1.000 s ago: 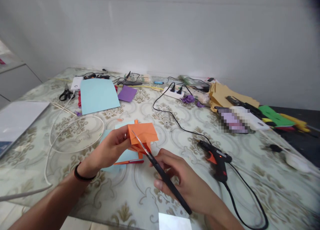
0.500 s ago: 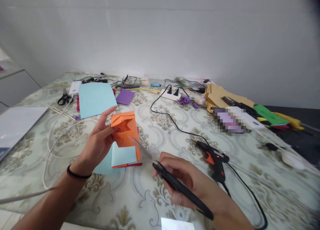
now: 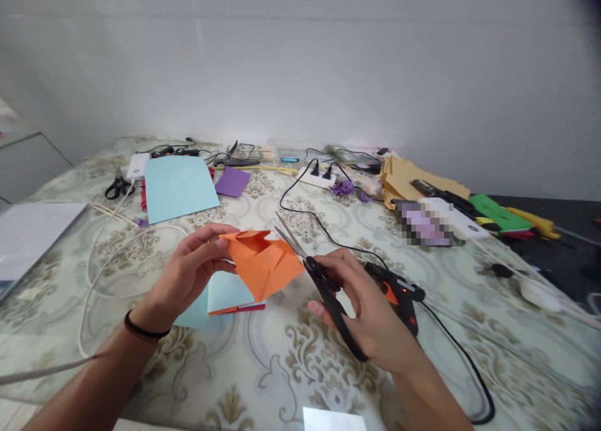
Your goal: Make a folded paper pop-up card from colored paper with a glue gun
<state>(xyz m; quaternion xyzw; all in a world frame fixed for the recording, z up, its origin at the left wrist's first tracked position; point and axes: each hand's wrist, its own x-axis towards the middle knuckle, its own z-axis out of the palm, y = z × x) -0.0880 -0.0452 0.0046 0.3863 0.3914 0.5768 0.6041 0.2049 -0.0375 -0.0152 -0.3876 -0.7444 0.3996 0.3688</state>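
Between the thumb and fingers of my left hand [image 3: 192, 265] is a piece of folded orange paper [image 3: 267, 265], its upper edge puffed open. My right hand [image 3: 359, 293] grips black-handled scissors [image 3: 328, 299]. Their slim blades are slightly apart and point up and left, close to the right corner of the orange paper. Below the held paper lies a small stack of folded paper [image 3: 230, 295], light blue on top with orange and red edges. A light blue sheet [image 3: 195, 312] rests partly under that stack.
A hot glue gun [image 3: 399, 296] with a lit red light lies beyond my right hand, its cord trailing around. Farther back are a blue sheet [image 3: 181, 187], a purple square [image 3: 233, 182], a power strip [image 3: 318, 177] and other scissors [image 3: 118, 186]. A phone [image 3: 425, 223] lies at right.
The orange paper has turned and shifted right, unfolding wider in my left hand. My right hand has moved up and right, with the scissors now pointing more steeply upward.
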